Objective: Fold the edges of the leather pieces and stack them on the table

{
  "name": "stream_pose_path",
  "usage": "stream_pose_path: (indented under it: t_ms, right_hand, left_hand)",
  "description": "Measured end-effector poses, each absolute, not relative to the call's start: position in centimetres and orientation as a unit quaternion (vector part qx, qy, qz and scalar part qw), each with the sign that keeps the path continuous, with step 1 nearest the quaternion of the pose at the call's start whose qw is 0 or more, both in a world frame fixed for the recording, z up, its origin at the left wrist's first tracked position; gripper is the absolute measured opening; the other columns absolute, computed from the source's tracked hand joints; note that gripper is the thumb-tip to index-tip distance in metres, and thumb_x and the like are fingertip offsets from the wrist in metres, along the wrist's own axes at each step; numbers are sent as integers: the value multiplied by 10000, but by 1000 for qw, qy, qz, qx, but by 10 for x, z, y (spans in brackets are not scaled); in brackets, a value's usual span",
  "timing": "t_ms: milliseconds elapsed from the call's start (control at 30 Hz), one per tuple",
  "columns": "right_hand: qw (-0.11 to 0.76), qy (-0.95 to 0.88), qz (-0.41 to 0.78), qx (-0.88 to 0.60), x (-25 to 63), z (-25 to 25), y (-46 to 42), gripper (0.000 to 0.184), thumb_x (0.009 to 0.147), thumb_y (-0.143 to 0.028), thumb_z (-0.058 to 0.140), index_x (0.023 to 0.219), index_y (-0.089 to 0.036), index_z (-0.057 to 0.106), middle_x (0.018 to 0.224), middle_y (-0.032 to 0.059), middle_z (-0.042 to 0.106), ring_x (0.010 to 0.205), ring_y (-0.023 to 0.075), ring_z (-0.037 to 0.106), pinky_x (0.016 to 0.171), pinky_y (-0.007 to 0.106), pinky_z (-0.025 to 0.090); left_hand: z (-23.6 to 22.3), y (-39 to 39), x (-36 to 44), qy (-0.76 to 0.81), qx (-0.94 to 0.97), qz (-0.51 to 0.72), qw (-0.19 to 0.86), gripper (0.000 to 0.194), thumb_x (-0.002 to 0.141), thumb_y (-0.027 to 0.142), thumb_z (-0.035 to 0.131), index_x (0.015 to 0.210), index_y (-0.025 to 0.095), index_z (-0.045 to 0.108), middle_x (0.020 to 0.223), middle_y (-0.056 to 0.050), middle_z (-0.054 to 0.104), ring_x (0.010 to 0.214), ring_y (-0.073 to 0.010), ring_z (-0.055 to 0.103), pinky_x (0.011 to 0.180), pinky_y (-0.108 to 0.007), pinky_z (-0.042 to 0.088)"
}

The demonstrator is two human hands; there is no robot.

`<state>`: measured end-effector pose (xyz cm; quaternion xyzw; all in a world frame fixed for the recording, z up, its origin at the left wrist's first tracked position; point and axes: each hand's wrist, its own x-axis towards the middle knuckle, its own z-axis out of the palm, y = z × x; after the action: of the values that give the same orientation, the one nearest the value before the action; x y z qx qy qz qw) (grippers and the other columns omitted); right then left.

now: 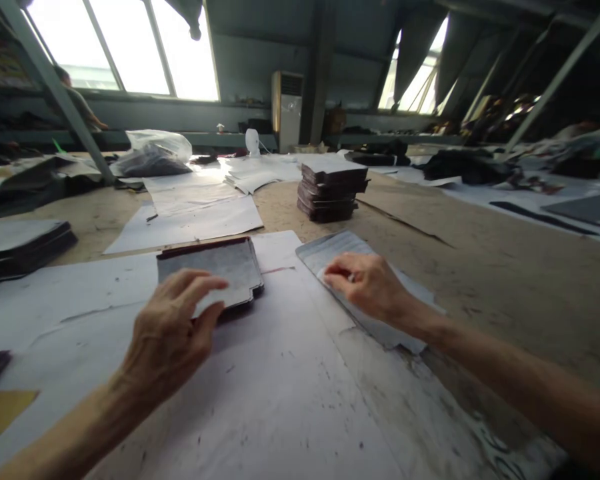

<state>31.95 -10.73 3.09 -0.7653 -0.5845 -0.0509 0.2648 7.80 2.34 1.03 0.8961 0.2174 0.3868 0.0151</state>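
Note:
My left hand (pixel 173 327) is over a low stack of grey cut pieces (pixel 205 260) with dark, reddish-brown edges. Its thumb and fingers are apart, and whether the fingertips touch the top piece is unclear. To the right, my right hand (pixel 365 283) is closed in a pinch above a fanned-out set of light grey pieces (pixel 325 250). A small whitish bit shows at its fingertips, too little to name. Both sets of pieces lie partly or wholly on white paper (pixel 280 373), which is marked with dark specks.
Beyond my hands stands a tall stack of dark-edged pieces (pixel 333 193). Another dark stack (pixel 25 247) lies at the left. Farther back are loose white sheets (pixel 195 207), a clear plastic bag (pixel 155 153) and dark cloth (pixel 467 167). A person (pixel 80 100) is at the far left.

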Motion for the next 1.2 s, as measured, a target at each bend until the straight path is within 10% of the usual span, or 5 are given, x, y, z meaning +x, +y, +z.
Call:
stream_pose_path:
  t_ms: [467,667,1200]
  right_hand:
    - [261,-577,73,-770,340,14,-190,147,784,-219,491,715,-171,611,777,36,570,767,175,505,712,275,370]
    - [322,-485,191,-790,354,15,-185,227,760,-307,465,641,-153,583,569,-14,495,515,113,424,476,211,307]
    - [504,-330,264,-753,362,6,-191,257,734,-391,540,658,-145,529,610,-10,461,521,93,384,462,188,287]
  left_hand:
    - [-13,-68,170,5,940,242,242,268,807,119,382,949,179,601,872,-76,577,766,-218,502,685,-391,440]
    - [-14,-70,183,14,951,242,190,337,851,135,370,1162,176,495,1123,-81,529,881,-225,500,793,-423,458]
    - [-15,-59,213,111,972,205,19,281,885,309,414,1090,151,524,1171,-74,505,957,-234,480,817,-372,461]
